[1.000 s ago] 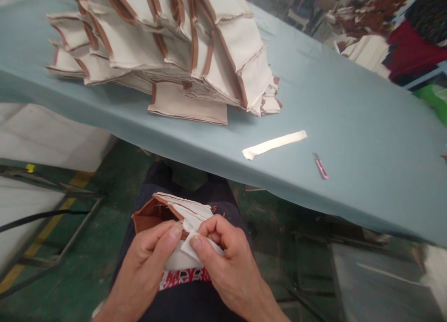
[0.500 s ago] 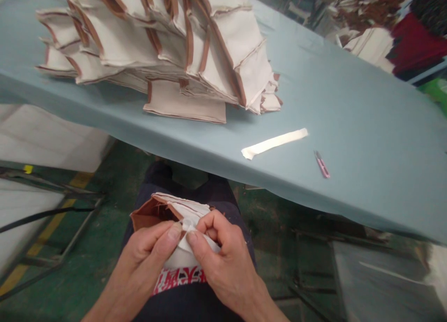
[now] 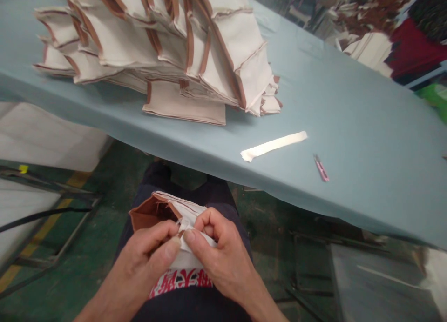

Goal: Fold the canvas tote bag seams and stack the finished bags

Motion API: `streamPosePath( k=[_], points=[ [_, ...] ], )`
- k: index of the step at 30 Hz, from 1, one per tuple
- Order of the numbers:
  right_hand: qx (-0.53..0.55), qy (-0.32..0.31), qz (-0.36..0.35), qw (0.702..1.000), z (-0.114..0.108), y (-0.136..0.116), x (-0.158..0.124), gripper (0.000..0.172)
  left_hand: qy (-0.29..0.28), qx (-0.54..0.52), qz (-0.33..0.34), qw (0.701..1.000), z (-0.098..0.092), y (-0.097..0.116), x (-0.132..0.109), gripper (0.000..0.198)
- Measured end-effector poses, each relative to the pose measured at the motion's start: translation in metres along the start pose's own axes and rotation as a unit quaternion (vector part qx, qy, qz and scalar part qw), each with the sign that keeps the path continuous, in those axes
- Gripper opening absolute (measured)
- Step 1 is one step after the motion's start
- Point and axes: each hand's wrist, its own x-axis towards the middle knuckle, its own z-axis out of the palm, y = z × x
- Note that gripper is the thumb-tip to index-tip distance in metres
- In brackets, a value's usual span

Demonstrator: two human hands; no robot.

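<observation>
Grip: thumb and forefinger of the right hand [image 3: 218,247], closed in a pinch on white fabric of a brown-lined cloth piece [image 3: 162,209]. Left hand [image 3: 146,254]: fingertips against the same spot, forefinger and thumb slightly parted; whether they hold it firmly, I cannot tell.

Item one, the cloth piece: on the dark-clad lap [image 3: 157,177], near side of the table [image 3: 352,140]. Brown mouth at the left end, gaping upward; white side toward the right. Far edge slants from left-far to right-near; I read the long axis along that edge, though the hands cover much of it. White panel with red characters [image 3: 185,280]: just nearer than the fingers.

On the table, I list: a pile of white, brown-edged cloth pieces [image 3: 157,43], far left; a pale strip [image 3: 274,146], right of the pile, lying roughly left to right; pink-handled snips [image 3: 321,168], right of the strip, handle end nearer.
</observation>
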Motion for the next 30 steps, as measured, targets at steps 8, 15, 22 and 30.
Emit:
streamPosePath(
  k=[8,15,22,30],
  points=[
    [0.006,0.003,-0.031,1.000,0.005,0.006,-0.003,0.032,0.041,0.048,0.048,0.997,0.007,-0.005,-0.005,0.034],
    [0.153,-0.229,0.076,0.958,-0.011,0.008,0.021,0.066,0.091,0.075,0.150,0.982,0.019,-0.005,-0.012,0.034],
    [0.293,-0.276,0.090,0.911,0.014,0.037,0.035,0.079,0.129,0.057,0.149,0.979,0.021,0.010,-0.016,0.031],
    [0.027,-0.173,-0.108,0.979,-0.021,-0.019,0.043,0.046,-0.004,0.055,0.128,0.990,-0.022,0.026,0.003,0.030]
  ],
)
